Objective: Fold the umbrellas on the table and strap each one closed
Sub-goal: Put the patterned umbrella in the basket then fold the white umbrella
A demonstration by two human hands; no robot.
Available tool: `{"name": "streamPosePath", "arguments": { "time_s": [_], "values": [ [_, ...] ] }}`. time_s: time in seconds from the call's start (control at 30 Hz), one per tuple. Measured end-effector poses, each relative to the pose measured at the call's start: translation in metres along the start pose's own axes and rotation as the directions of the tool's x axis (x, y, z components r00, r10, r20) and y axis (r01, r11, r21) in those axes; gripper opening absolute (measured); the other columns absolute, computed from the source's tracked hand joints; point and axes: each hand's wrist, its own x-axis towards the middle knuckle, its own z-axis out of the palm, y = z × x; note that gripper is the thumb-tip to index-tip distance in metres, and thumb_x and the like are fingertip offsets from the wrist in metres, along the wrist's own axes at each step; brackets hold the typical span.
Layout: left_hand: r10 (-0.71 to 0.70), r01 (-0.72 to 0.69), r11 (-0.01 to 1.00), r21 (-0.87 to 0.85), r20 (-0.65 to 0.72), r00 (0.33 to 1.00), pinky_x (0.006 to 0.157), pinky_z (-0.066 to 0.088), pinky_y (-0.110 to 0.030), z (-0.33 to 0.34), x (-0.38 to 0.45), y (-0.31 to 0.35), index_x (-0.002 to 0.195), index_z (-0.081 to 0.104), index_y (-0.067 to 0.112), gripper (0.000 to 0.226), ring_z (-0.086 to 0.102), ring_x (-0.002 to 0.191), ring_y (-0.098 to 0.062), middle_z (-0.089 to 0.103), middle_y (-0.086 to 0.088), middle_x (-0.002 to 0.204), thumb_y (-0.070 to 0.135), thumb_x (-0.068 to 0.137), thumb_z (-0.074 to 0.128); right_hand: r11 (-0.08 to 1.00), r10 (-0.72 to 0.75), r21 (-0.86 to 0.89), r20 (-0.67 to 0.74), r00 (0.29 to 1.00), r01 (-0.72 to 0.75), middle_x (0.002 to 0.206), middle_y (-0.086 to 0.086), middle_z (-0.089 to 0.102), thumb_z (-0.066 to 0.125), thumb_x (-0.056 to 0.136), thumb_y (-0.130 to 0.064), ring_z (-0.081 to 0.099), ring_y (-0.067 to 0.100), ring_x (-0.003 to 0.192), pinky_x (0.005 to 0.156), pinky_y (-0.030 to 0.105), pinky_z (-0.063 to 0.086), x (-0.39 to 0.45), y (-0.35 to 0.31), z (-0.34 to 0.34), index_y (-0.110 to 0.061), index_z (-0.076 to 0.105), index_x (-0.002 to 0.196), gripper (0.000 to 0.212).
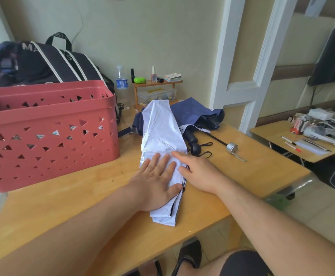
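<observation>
Here, left hand (158, 177) flat on white umbrella (162, 136), right hand (194, 172) flat beside it

bare table (67, 198) open left of the white umbrella (160, 134), red basket (49, 132) walling the far left, blue umbrella (194, 114) and black handles (193, 144) crowding behind right, silver-capped handle (231, 148) lying right, clear wood beyond it

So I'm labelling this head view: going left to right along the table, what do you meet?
Pink basket → left hand flat on the white umbrella → right hand at that umbrella's right edge → silver umbrella handle.
</observation>
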Motion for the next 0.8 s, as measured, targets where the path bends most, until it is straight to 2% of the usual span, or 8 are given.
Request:
{"name": "streamPosePath", "arguments": {
  "time_s": [0.1,0.3,0.43,0.53,0.6,0.67,0.73,0.8],
  "values": [
    [0.076,-0.077,0.994,0.072,0.007,0.997,0.125,-0.020,-0.047,-0.001,-0.015,0.003,0.163,-0.017,0.020,0.099,-0.038,0.150,-0.025,-0.032,-0.001,0.167,0.075,0.080,-0.016,0.998,-0.028,-0.057,0.024,0.999,0.030,0.164,-0.015,0.036,0.049,0.108,-0.021,0.030,0.001,0.151,0.125,0.029,0.024,0.001,0.000,0.001,-0.027,0.043,0.158,0.051],
    [0.209,-0.193,0.972,-0.132,0.129,0.969,0.126,-0.019,-0.035,0.001,-0.066,0.008,0.161,-0.024,0.027,0.074,-0.039,0.149,-0.011,-0.034,0.009,0.166,0.064,0.105,0.009,1.000,-0.024,-0.005,0.038,0.999,0.024,0.162,-0.016,0.039,0.045,0.109,-0.014,0.027,-0.007,0.148,0.126,0.023,0.018,0.002,0.002,0.002,-0.023,0.051,0.153,0.045],
    [0.314,-0.291,0.945,-0.151,0.167,0.934,0.124,-0.022,-0.032,-0.004,-0.103,0.007,0.161,-0.023,0.032,0.073,-0.041,0.146,-0.003,-0.038,0.015,0.163,0.063,0.107,0.015,0.998,-0.013,0.057,0.035,0.999,0.011,0.159,-0.023,0.040,0.051,0.107,-0.026,0.024,-0.013,0.146,0.122,0.016,0.016,0.001,0.002,0.002,-0.029,0.054,0.150,0.043],
    [0.361,-0.302,0.920,-0.250,0.238,0.902,0.125,-0.015,-0.029,0.000,-0.093,-0.009,0.162,-0.003,0.048,0.074,-0.032,0.148,0.007,-0.024,0.030,0.164,0.078,0.098,0.018,0.999,-0.015,0.047,0.037,0.999,0.013,0.159,-0.026,0.038,0.057,0.104,-0.039,0.022,-0.013,0.147,0.122,0.017,0.018,0.000,0.001,0.002,-0.033,0.054,0.150,0.046],
    [0.300,-0.188,0.911,-0.368,0.274,0.914,0.129,0.010,-0.033,-0.012,-0.081,-0.018,0.145,0.032,0.071,0.065,0.000,0.153,0.013,0.012,0.041,0.162,0.094,0.084,0.026,1.000,-0.015,0.013,0.050,0.999,0.015,0.160,-0.026,0.036,0.059,0.103,-0.041,0.021,-0.011,0.149,0.123,0.019,0.017,0.000,0.000,0.002,-0.032,0.051,0.152,0.050],
    [0.153,-0.071,0.890,-0.450,0.146,0.977,0.108,0.044,-0.027,-0.031,-0.063,-0.020,0.123,0.069,0.051,0.052,0.056,0.128,0.000,0.066,0.026,0.132,0.083,0.090,0.044,1.000,-0.016,0.004,0.049,0.999,0.015,0.161,-0.025,0.035,0.061,0.102,-0.042,0.020,-0.009,0.150,0.125,0.022,0.017,0.000,-0.001,0.003,-0.031,0.049,0.153,0.053],
    [0.051,-0.102,0.925,-0.365,-0.147,0.988,0.095,0.050,-0.027,-0.047,-0.042,-0.017,0.121,0.073,0.036,0.040,0.065,0.110,-0.010,0.074,0.014,0.118,0.063,0.100,0.052,1.000,-0.018,0.000,0.052,0.999,0.018,0.162,-0.024,0.033,0.061,0.101,-0.046,0.019,-0.010,0.150,0.125,0.022,0.017,0.001,0.000,0.004,-0.033,0.047,0.155,0.057],
    [0.033,-0.109,0.950,-0.292,-0.255,0.966,0.103,0.042,-0.026,-0.048,-0.023,-0.014,0.146,0.055,0.034,0.052,0.055,0.132,-0.015,0.060,0.010,0.146,0.059,0.101,0.051,1.000,-0.013,-0.025,0.062,0.998,0.015,0.163,-0.024,0.031,0.060,0.101,-0.049,0.018,-0.008,0.151,0.123,0.019,0.017,0.001,-0.002,0.004,-0.034,0.043,0.157,0.060]
  ]
}}
